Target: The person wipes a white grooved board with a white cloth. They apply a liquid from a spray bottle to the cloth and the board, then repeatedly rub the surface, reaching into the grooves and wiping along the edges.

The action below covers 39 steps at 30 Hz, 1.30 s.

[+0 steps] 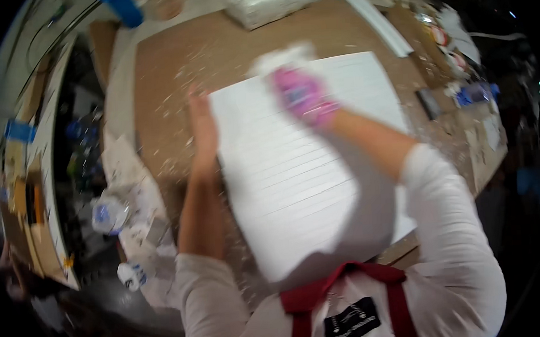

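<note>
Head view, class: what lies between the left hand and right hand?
In the head view, part of the white panel lies between the left hand and the gloved right hand.

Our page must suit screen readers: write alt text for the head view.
A person's pink-gloved right hand holds a blurred white wad at the far edge of a white panel with parallel lines, on a brown worktable. The bare left hand is at the panel's left edge; a white package lies beyond.

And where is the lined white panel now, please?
In the head view, the lined white panel lies centrally on the brown board, left hand beside its left edge, pink-gloved right hand near its far edge.
</note>
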Motion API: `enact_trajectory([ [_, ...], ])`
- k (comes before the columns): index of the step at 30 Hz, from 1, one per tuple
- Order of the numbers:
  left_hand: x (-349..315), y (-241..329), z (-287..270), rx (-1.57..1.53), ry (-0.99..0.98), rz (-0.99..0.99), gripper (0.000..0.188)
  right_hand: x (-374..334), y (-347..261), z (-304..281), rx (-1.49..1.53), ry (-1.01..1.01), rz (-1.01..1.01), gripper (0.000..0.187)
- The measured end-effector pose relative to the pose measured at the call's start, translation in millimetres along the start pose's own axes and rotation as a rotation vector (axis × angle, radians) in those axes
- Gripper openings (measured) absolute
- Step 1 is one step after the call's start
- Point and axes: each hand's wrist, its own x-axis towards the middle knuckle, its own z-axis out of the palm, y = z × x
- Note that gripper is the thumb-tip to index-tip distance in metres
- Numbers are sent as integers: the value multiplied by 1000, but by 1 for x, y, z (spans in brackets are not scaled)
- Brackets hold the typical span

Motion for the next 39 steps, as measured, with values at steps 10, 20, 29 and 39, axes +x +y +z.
enact_trajectory([
  [10,1,13,3,-67,-146,-124,39,-73,188,-33,-246,-17,471,14],
  [20,2,9,-21,-58,-101,-150,37,-2,-26,-23,160,-169,186,22],
  [29,-2,-14,-2,-39,-130,-65,37,-102,218,-60,-23,-77,794,18],
  [39,5,-15,-22,91,-159,-98,42,-30,93,2,4,-67,463,20],
])
